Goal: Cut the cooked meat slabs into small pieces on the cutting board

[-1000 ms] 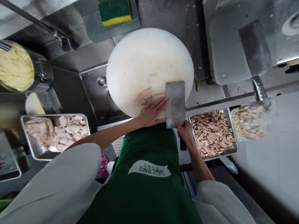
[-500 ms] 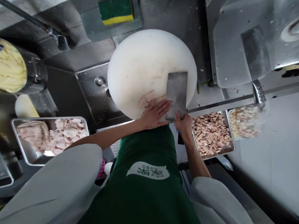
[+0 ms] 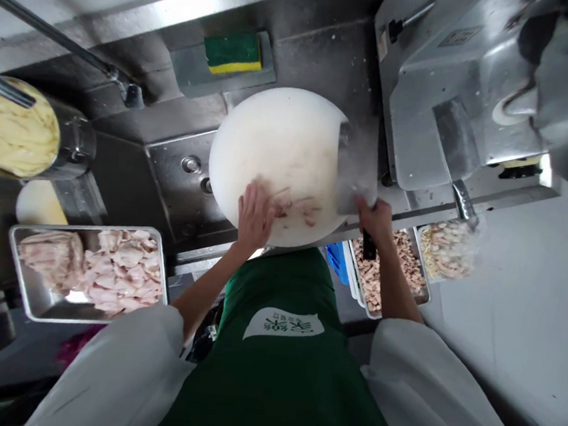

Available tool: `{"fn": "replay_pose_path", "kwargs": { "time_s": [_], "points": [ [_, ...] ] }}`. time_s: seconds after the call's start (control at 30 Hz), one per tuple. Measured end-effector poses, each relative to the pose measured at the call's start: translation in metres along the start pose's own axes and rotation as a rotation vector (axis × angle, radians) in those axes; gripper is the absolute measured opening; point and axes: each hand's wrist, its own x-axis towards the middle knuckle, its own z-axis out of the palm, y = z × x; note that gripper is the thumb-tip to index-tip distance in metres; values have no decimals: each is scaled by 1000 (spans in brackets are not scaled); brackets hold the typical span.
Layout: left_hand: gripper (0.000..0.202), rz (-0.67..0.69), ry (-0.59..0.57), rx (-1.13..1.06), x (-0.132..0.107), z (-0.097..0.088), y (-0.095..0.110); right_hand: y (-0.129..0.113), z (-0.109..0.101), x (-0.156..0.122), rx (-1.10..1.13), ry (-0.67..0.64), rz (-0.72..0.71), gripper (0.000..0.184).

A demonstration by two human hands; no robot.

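Observation:
A round white cutting board [image 3: 282,132] lies before me. My left hand [image 3: 254,218] rests on its near left part, fingers stretched out and lying flat. Blurred pale meat shows at the fingertips. Small strips of meat [image 3: 310,210] lie to the right of that hand. My right hand [image 3: 377,223] is closed around the black handle of a cleaver [image 3: 359,160]. Its wide blade, smeared by motion, overlaps the board's right edge; whether it touches the board I cannot tell.
A metal tray of sliced meat [image 3: 122,271] stands at left, below a pot of pale yellow slices [image 3: 15,130]. Chopped meat [image 3: 376,275] fills a tray near my right forearm. Another cleaver [image 3: 454,139] lies at right. A sponge [image 3: 233,53] sits behind the board.
The cleaver has moved right, from over the board to its edge. My left hand has shifted left, away from the blade, and now points forward. The view has shifted slightly.

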Motion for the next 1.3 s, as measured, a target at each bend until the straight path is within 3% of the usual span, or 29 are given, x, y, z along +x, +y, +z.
{"fn": "replay_pose_path", "kwargs": {
  "time_s": [0.1, 0.2, 0.4, 0.5, 0.57, 0.63, 0.7, 0.87, 0.97, 1.03, 1.13, 1.23, 1.3],
  "points": [
    [64, -179, 120, -18, -5, 14, 0, 38, -8, -31, -50, -104, 104, 53],
    [64, -200, 129, -3, -4, 32, 13, 44, 12, -57, -149, -159, 93, 51],
    [74, -224, 95, -21, 6, 46, 42, -11, 73, -93, -290, -265, -188, 45],
    [77, -223, 111, 21, 3, 39, 46, -35, 92, -107, -287, -328, -347, 38],
    [70, -260, 188, 30, -7, 23, 35, -52, 109, -120, -331, -352, -456, 36],
    [66, -332, 288, 12, -27, -2, 6, -76, 135, -141, -405, -381, -547, 35],
    [64, -458, 383, 28, -60, -35, -39, -108, 172, -173, -470, -461, -654, 35],
    [59, -824, 667, 82, -182, -117, -190, -192, 277, -279, -566, -743, -903, 29],
    [60, -942, 756, 68, -246, -147, -274, -216, 321, -319, -602, -778, -953, 27],
    [63, -960, 708, 60, -274, -157, -314, -220, 336, -325, -615, -722, -949, 29],
    [74, -952, 546, 62, -289, -160, -341, -218, 340, -314, -640, -595, -900, 36],
    [74, -886, 434, 50, -289, -163, -344, -216, 337, -299, -669, -502, -871, 41],
    [70, -739, 345, 16, -292, -172, -346, -218, 337, -294, -679, -485, -873, 41]
  ]
}}
